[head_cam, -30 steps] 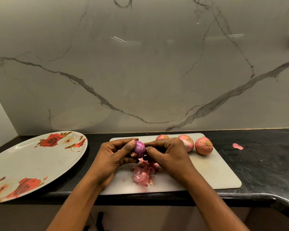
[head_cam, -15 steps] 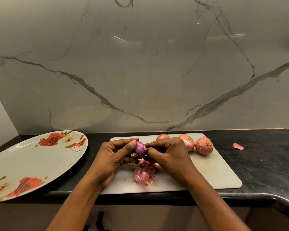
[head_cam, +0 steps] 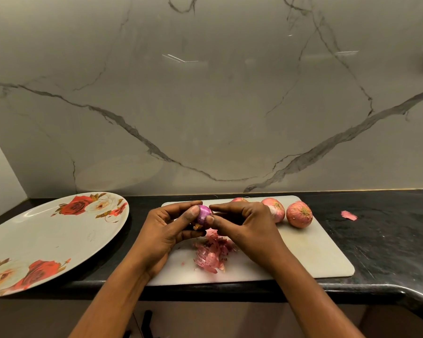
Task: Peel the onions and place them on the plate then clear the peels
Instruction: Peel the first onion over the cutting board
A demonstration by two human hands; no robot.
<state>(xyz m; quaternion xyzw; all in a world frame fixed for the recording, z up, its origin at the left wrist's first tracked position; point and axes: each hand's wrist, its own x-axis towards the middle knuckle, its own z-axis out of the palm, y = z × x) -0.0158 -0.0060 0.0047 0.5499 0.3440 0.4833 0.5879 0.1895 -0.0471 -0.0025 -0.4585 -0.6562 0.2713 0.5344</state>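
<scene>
Between your two hands, above the near-left part of the white rectangular cutting board (head_cam: 315, 252), sits the small purple, mostly skinned onion (head_cam: 204, 214). Your left hand (head_cam: 165, 230) cups it, thumb and fingers curled round it. Your right hand (head_cam: 244, 225) pinches at its right side with thumb and forefinger; whether a flake of skin is caught there cannot be told. Compared with the views a second and half a second earlier, almost nothing has moved: same hold, same place, and the heap of pink papery peels (head_cam: 211, 252) just below the grip looks no bigger. Judgement: you are picking off a last stubborn bit at the root end, so this onion is close to ready. The large white oval plate with red roses (head_cam: 47, 240), well to the left of the grip, holds no onion yet. Three unpeeled pink onions (head_cam: 299, 214) wait right of the grip, and one stray pink peel scrap (head_cam: 349, 215) lies beyond them on the black stone counter (head_cam: 388, 240). Most of the task remains.
</scene>
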